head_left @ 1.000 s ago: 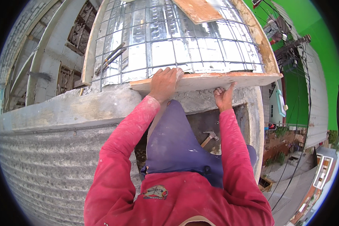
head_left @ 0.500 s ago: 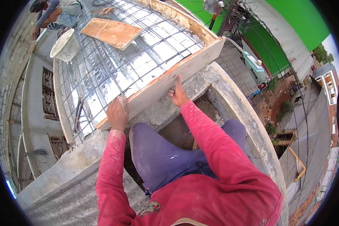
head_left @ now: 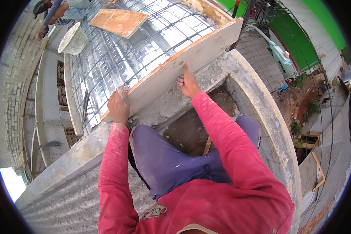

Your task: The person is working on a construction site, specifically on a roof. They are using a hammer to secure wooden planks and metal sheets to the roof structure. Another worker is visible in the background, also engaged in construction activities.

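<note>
My left hand (head_left: 119, 103) has its fingers wrapped over the orange top edge of a pale board (head_left: 160, 77) standing on edge along the rebar mesh, near the board's left end. My right hand (head_left: 187, 84) is lower and farther right, thumb up against the board's face, other fingers curled; whether they hold anything is unclear. Below the board are rough concrete (head_left: 169, 103) and a recess (head_left: 183, 128) with a wooden handle (head_left: 207, 146) in it. A dark long-handled tool (head_left: 85, 105) lies on the mesh to the left.
Rebar mesh (head_left: 152, 46) over shiny sheeting carries a loose plank (head_left: 118, 22) and a whitish bucket (head_left: 73, 39). A person (head_left: 62, 13) crouches at upper left. A concrete rim (head_left: 267, 105) curves along the right, with wires, roofs and ground below beyond it.
The view has turned, so the board now runs diagonally and the person and bucket have come into sight. Both hands remain on the board at about the same places.
</note>
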Motion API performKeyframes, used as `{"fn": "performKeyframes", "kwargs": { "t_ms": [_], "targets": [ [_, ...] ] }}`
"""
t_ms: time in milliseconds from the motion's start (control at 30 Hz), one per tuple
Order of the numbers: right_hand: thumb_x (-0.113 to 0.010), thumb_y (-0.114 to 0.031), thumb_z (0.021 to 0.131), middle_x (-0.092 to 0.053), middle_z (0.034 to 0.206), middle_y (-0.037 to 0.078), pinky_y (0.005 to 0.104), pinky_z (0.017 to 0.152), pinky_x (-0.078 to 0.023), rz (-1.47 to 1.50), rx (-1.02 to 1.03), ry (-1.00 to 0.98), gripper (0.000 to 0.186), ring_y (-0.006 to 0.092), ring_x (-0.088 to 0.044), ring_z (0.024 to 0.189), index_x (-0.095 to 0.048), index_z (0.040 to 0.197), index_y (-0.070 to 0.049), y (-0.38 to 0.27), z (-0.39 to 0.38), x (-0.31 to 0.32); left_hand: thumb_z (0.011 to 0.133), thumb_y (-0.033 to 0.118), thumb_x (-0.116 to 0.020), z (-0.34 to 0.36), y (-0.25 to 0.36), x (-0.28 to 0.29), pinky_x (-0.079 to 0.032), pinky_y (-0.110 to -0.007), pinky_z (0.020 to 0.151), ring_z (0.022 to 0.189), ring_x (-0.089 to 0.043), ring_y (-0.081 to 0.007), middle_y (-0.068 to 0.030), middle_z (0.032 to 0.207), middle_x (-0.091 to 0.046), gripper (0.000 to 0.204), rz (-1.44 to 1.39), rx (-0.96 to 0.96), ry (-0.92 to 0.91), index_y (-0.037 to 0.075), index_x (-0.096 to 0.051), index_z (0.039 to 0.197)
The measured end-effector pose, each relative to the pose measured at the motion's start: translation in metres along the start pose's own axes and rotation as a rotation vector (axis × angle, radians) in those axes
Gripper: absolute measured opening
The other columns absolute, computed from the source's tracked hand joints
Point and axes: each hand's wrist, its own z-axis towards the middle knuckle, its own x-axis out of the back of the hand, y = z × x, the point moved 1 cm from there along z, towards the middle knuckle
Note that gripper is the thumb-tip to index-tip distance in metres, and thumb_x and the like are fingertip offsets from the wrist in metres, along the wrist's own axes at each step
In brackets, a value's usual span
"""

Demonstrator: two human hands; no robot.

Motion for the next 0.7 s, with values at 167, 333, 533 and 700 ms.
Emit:
{"fn": "performKeyframes", "kwargs": {
  "t_ms": [167, 333, 533, 700],
  "targets": [
    [-0.064, -0.066, 0.089, -0.032, 0.085, 0.003, 0.0258, 0.049, -0.032, 0.013, 0.003, -0.031, 0.085, 0.0119, -0.034, 0.065, -0.036, 0.133, 0.000, -0.002, -0.001, 0.001, 0.107, 0.029, -0.044, -0.016, -0.013, 0.021, -0.047, -0.042, 0.081, 0.085, -0.062, -0.0350, -0.0139, 0.091, -0.068, 0.033, 0.020, 0.200, 0.172, 0.005, -0.065, 0.096],
    [-0.064, -0.063, 0.090, -0.030, 0.081, 0.001, 0.0259, 0.048, -0.030, 0.013, -0.019, -0.001, 0.081, 0.0114, -0.033, 0.060, -0.036, 0.134, -0.001, 0.000, -0.001, -0.004, 0.109, 0.029, -0.039, -0.092, -0.025, 0.033, -0.050, -0.036, 0.073, 0.080, -0.061, -0.0180, -0.0055, 0.089, -0.064, 0.034, -0.878, 0.957, 0.538, 0.008, -0.057, 0.089],
    [-0.060, -0.070, 0.088, -0.027, 0.072, -0.002, 0.0258, 0.048, -0.030, -0.019, -0.001, -0.048, 0.071, 0.0094, -0.031, 0.057, -0.040, 0.115, -0.008, -0.004, 0.006, 0.008, 0.106, 0.020, -0.034, -0.105, 0.078, -0.062, -0.045, -0.055, 0.110, 0.126, -0.053, -0.0383, -0.0257, 0.141, -0.046, 0.024, -1.629, 1.893, 0.541, 0.002, -0.047, 0.117],
    [-0.060, -0.070, 0.087, -0.027, 0.073, -0.002, 0.0256, 0.049, -0.031, -0.032, 0.013, -0.055, 0.073, 0.0093, -0.031, 0.057, -0.039, 0.123, -0.010, -0.003, 0.000, -0.003, 0.106, 0.019, -0.028, -0.088, 0.033, -0.106, -0.046, -0.055, 0.109, 0.127, -0.052, -0.0349, -0.0170, 0.143, -0.046, 0.042, -1.648, 1.800, 0.941, 0.000, -0.037, 0.142]
  ]
}}
